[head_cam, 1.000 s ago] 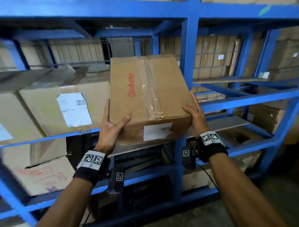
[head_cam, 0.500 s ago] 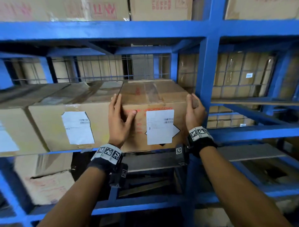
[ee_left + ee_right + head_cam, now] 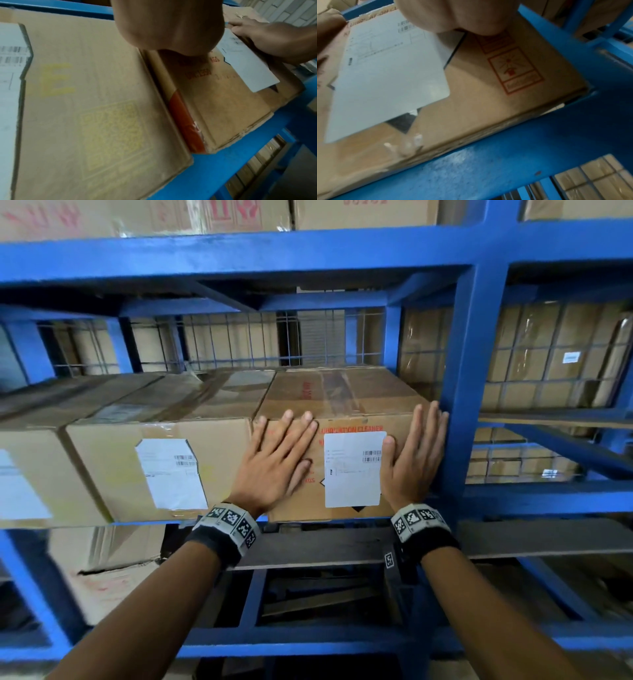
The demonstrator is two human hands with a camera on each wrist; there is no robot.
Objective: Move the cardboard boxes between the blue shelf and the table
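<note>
With the cardboard box (image 3: 342, 405) now resting on the blue shelf (image 3: 472, 392), both hands are pushing it in.
Left hand (image 3: 277, 463) and right hand (image 3: 411, 460) are pressing flat, fingers straight, no longer gripping its sides.

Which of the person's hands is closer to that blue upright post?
Right. The right hand presses the box front beside the blue post; the left hand presses its far side.

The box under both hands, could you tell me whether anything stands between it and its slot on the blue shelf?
Nothing visible does. The box already sits on the blue shelf, between the neighbouring box and the upright post, with the left hand and right hand flat on its front.
</note>
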